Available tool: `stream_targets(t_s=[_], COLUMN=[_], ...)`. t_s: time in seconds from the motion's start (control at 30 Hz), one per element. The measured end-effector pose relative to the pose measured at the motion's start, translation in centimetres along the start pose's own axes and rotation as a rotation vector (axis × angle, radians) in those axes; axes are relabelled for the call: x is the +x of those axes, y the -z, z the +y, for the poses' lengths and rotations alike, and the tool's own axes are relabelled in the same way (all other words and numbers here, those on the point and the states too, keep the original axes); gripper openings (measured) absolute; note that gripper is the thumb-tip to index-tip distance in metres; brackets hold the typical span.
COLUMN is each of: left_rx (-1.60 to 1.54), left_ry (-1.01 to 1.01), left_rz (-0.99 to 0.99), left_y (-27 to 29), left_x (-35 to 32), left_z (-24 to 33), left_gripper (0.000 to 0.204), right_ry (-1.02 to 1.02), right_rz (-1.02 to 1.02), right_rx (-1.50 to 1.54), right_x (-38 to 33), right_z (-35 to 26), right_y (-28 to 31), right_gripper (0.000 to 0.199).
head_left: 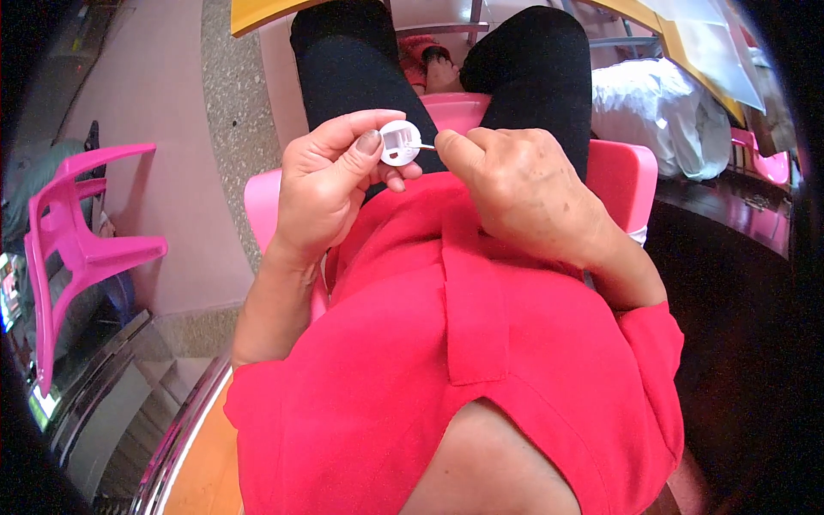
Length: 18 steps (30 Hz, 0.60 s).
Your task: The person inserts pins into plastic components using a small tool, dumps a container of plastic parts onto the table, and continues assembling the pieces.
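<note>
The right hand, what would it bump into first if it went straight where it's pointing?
Probably the white round piece in the left hand. The thin rod pinched by the right hand already overlaps it in the picture, though depth is unclear.

A round white plastic piece and thin rod block the gap between bare hands; room opens leftward.
</note>
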State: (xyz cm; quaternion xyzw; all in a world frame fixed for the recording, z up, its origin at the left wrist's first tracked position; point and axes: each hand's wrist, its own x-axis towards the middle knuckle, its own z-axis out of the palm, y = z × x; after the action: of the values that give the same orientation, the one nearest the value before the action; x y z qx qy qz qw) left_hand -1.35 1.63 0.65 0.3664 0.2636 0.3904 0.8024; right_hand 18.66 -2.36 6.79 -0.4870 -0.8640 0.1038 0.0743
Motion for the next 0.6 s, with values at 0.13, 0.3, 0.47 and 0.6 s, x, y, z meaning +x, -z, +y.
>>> stream_targets(t_s=[0.13,0.3,0.47,0.6], left_rx=[0.044,0.104,0.098,0.088], left_ry=[0.003,-0.019,-0.016,-0.003], left_rz=[0.018,0.018,0.016,0.007], left_y=[-0.05,-0.01,-0.12,-0.28], left_x=[0.00,0.02,-0.06,-0.07], left_z=[-0.23,-0.40,-0.29,-0.14], left_gripper=[0.026,0.025,0.024,0.024], right_ry=[-0.025,0.012,0.005,0.037], right_rz=[-0.029,-0.037,-0.058,-0.016], right_rx=[0.050,-0.059,-0.077,-0.054], right_x=[0.06,0.24,0.47,0.59], right_z=[-0.21,-0.72,-0.91,-0.88], right_y=[-0.23,0.05,-0.13,-0.12], right_gripper=[0.020,0.016,0.015,0.015])
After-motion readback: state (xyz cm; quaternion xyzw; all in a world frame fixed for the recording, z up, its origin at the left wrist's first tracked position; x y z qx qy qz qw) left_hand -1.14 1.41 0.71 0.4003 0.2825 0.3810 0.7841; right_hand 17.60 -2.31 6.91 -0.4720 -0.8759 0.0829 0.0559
